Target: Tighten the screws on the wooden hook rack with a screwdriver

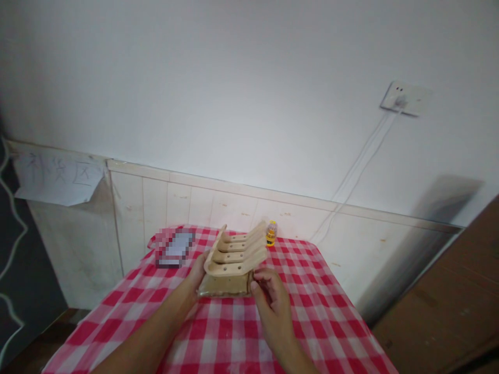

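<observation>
A pale wooden rack point(230, 269) of several curved slats, with small holes in them, is held over the middle of the table. Directly beneath it is a flat brown packet point(224, 287) with a shiny, clear-looking edge. My left hand point(198, 271) is closed round the left side of the rack and packet, its fingers mostly hidden behind them. At the packet's right end, my right hand point(273, 296) pinches the edge between thumb and fingers. Whether rack and packet are joined I cannot tell.
A red and white checked cloth point(218, 337) covers the table. Behind the rack stands a small yellow-capped container point(272, 234). A blurred-out flat object point(176, 249) lies at back left. The wall has a socket point(405, 98) with white cables; a brown panel point(440, 291) stands right.
</observation>
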{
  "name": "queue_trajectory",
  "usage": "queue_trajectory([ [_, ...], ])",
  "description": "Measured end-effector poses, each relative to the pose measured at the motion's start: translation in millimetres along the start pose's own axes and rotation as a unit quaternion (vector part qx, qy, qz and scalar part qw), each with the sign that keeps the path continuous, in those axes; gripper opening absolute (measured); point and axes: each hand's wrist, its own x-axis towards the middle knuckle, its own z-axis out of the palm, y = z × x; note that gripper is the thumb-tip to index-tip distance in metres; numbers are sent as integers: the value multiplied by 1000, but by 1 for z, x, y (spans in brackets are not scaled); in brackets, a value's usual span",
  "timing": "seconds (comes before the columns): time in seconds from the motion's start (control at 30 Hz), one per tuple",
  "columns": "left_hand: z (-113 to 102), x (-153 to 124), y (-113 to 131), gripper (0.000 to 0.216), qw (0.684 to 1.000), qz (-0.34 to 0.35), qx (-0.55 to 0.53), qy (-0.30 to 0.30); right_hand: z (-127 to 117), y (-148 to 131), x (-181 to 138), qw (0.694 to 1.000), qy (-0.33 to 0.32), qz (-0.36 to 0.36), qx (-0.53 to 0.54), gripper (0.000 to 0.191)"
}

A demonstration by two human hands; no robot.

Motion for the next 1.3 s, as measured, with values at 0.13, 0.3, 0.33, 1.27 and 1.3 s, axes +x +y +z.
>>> queue_trajectory([
  [0.13,1,4,-6,55,998,48,34,-31,2,-14,1,999,-1,27,21,14],
  [0.3,24,-5,-5,66,990,115,84,-10,8,-15,12,993,38,93,59,39],
  [0.33,27,-6,-4,67,988,126,86,-11,9,-12,15,991,49,102,68,45],
  [1.27,26,-3,-6,50,995,13,75,-71,13,21,67,985,60,147,64,49],
  [1.3,23,-2,-7,51,995,11,74,-71,13,21,66,985,63,149,65,48],
])
